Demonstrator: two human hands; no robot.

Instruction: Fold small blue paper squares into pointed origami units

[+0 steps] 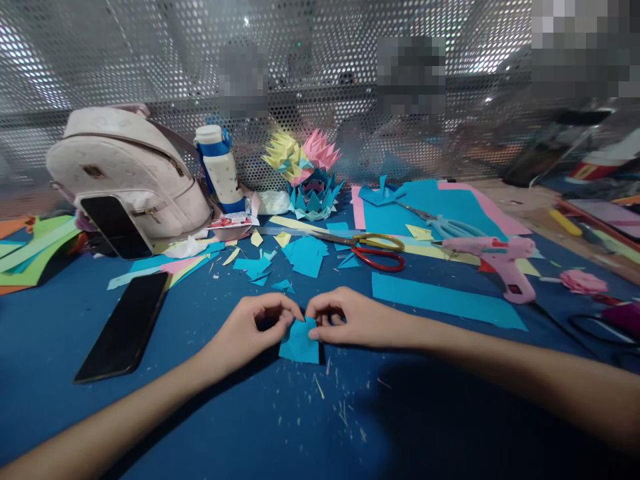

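A small piece of blue paper (299, 345) is held just above the dark blue table, in the middle of the view. My left hand (261, 321) pinches its upper left edge between thumb and fingers. On the upper right edge, the thumb and fingers of my right hand (350, 319) are closed as well. Beyond the hands lie a stack of blue paper pieces (306, 256) and cut blue scraps (254, 267). A long blue paper strip (445, 300) is near my right forearm.
Scissors with yellow and red handles (379, 251) lie behind the hands. A pink glue gun (500, 257) with a cord is at right. Folded paper flowers (315, 193), a bottle (220, 170) and a backpack (125, 167) stand at the back; a phone (125, 327) lies left.
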